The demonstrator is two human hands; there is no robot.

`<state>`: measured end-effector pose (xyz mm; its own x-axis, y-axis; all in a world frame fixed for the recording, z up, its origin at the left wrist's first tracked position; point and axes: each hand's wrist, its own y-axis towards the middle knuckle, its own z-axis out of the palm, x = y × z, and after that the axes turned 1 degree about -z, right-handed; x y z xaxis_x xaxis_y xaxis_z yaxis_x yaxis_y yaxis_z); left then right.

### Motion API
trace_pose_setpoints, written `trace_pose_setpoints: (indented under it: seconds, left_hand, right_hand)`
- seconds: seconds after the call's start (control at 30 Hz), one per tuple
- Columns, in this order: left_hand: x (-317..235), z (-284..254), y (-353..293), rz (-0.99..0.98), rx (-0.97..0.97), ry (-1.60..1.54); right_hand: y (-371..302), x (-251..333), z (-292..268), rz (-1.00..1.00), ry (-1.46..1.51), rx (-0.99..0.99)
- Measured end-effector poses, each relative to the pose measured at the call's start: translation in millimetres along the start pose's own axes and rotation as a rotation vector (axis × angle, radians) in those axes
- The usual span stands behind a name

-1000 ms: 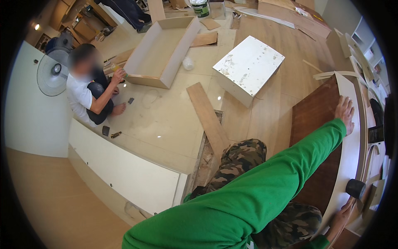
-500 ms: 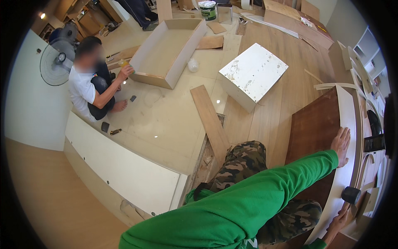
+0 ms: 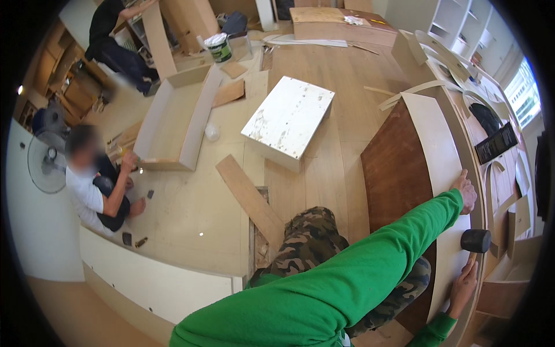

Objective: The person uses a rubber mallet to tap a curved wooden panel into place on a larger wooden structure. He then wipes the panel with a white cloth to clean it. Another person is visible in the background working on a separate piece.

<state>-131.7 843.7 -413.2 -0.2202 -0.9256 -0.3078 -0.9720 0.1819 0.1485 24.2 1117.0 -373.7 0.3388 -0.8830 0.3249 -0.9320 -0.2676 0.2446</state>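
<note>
A worker's left hand (image 3: pixel 464 194) has travelled along the pale strip (image 3: pixel 440 144) of a brown-sided wooden unit, away from the strip's far end compared with a second ago. Half a second earlier that hand lay flat across the strip; now it is bunched at the outer edge, one finger extended. The black-headed mallet (image 3: pixel 476 240), in the right hand (image 3: pixel 464 288), has closed in, its head now just beside the left hand. The view has swung right and upward, revealing the torso and outstretched arm of a standing co-worker (image 3: pixel 110 37), formerly seen only as legs, and a bright window (image 3: pixel 525 92).
</note>
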Motion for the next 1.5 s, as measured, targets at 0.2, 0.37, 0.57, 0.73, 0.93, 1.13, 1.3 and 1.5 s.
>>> trace_pose_setpoints:
  seconds: [0.2, 0.37, 0.57, 0.73, 0.93, 1.13, 1.3, 1.5]
  left_hand:
    - [11, -21, 5, -0.04, 0.078, -0.033]
    - [44, -19, 10, 0.149, 0.188, -0.439]
    - [39, -18, 21, 0.027, 0.26, -0.424]
    - [25, -22, 19, -0.064, 0.238, -0.424]
    - [22, -26, 9, -0.041, 0.227, -0.437]
    - [25, -21, 14, -0.057, 0.229, -0.473]
    - [30, -3, 5, 0.164, -0.039, -0.325]
    - [47, -28, -17, 0.071, -0.038, -0.199]
  right_hand:
    - [-3, -11, -5, 0.129, 0.115, 0.193]
    - [-8, -18, -21, -0.087, 0.294, 0.145]
    - [14, -28, -64, -0.119, 0.047, 0.603]
    - [57, -62, -31, 0.034, 0.422, 0.172]
    - [62, -87, 32, 0.18, 0.303, 0.365]
    - [77, -86, 22, 0.253, 0.165, 0.491]
    - [74, -57, 23, -0.096, -0.188, 0.524]
    - [19, 41, -33, -0.246, 0.035, -0.131]
